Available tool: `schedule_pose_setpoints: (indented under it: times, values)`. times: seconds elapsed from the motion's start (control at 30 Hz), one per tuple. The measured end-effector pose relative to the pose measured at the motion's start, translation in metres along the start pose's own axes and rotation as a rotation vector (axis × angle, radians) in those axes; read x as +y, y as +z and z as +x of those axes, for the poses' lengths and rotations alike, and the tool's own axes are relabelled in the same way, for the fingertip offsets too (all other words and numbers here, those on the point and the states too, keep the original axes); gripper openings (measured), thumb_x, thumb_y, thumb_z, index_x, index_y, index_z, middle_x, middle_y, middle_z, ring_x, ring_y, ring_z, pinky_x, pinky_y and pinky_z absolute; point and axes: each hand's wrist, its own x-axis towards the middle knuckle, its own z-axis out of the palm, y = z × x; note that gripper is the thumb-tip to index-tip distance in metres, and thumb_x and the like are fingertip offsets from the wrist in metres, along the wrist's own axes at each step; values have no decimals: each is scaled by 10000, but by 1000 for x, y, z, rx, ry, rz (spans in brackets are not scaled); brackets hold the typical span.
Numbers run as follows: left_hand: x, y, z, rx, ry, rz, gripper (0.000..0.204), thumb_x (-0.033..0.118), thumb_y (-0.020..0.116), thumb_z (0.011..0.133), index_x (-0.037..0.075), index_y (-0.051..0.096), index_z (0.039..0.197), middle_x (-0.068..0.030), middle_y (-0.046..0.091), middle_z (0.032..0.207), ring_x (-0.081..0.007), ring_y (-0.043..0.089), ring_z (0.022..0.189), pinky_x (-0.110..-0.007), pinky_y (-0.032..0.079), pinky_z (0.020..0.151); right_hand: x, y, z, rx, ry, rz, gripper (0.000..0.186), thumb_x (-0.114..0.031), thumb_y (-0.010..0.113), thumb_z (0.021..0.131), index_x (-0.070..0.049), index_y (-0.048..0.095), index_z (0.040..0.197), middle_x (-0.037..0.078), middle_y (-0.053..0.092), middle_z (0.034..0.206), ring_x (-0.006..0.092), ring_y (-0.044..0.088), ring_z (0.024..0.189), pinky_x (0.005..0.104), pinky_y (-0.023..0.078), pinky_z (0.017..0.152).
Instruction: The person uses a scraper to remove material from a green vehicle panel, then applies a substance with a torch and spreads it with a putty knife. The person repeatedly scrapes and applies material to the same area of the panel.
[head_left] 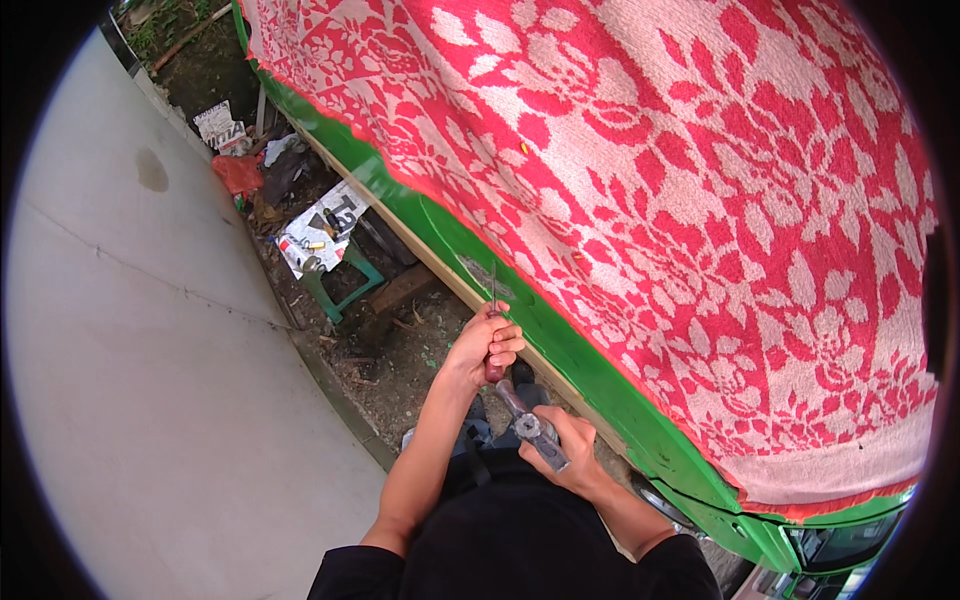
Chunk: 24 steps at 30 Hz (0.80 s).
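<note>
My left hand (487, 340) is closed round the red handle of a screwdriver (494, 372), or a similar thin-shafted tool. Its metal shaft points away from me to a scraped grey patch (468, 266) on the green vehicle panel (432, 222); whether the tip touches the metal I cannot tell. Close behind the handle's butt end is a hammer (530, 427), its metal head worn grey. My right hand (572, 440) grips this hammer, whose handle is mostly hidden by the head and fingers.
A red and pale pink floral towel (640, 200) drapes over the vehicle. A pale wooden strip (425, 255) runs along the panel's lower edge. Left of it, a green stool (345, 285) bears printed paper and small items. A grey wall (150, 330) bounds the left; rubbish, including a red bag (237, 174), lies beyond.
</note>
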Motion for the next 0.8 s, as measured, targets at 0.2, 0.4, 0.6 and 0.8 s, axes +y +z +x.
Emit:
schedule_pose_setpoints:
  times: [0.2,0.4,0.6,0.8]
  values:
    - [4,3,2,-7,-17,-41,239,-61,423,943,132,518,1048,23,344,623,-39,318,446,-192,265,304,1,-11,3,-3,-401,-123,397,-112,824,719,12,601,1023,116,613,749,289,634,589,379,505,531]
    - [17,-32,43,56,-46,-157,238,-60,411,940,151,441,1046,0,354,658,-66,348,492,-205,267,342,26,-11,3,-39,156,-263,448,-137,817,741,-58,599,1124,169,673,835,383,675,700,433,534,602]
    - [4,-22,30,52,-44,-33,244,-37,410,962,183,427,1066,1,360,648,-72,341,488,-208,260,356,17,-7,4,-12,196,-162,343,-24,767,752,-8,604,1054,144,675,804,280,692,702,364,536,642]
    - [-8,13,6,106,15,98,242,-33,401,962,191,470,1022,19,372,652,-47,336,471,-189,249,340,21,-3,3,-55,228,-81,486,-116,844,718,-48,604,1134,175,686,876,362,695,735,413,539,615]
